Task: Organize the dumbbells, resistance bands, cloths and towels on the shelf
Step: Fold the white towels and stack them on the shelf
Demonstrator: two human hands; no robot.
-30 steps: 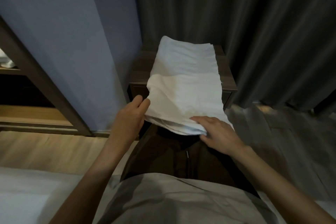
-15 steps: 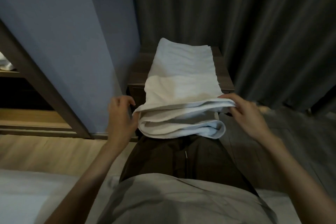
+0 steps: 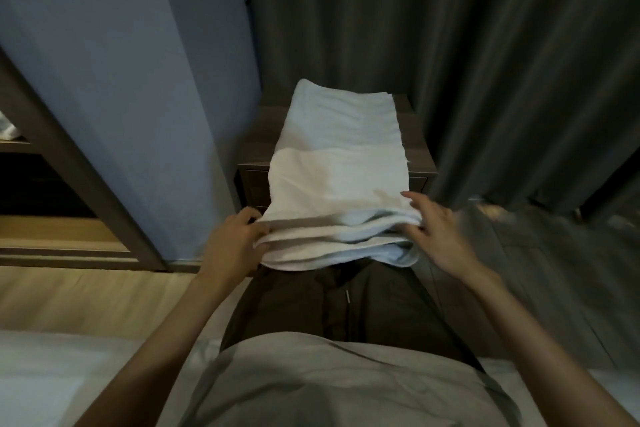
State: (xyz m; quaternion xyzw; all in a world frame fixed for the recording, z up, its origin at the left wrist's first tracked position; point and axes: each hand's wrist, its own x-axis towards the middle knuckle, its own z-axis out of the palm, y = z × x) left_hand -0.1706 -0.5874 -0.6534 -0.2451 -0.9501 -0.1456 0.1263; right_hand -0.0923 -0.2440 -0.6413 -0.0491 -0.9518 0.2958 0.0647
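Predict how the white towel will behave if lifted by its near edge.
Probably floppy: the white towel droops in soft folds over the cabinet front. Its stacked layers may slip apart unless the left hand and right hand lift together.

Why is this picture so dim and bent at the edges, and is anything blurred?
Head view: dim room, the white folded towel brightest, warm-toned near, bluish far; head view: the right hand and the grey floor beside it smeared by motion, the left hand sharper; head view: the wide lens slants the wooden shelf frame.
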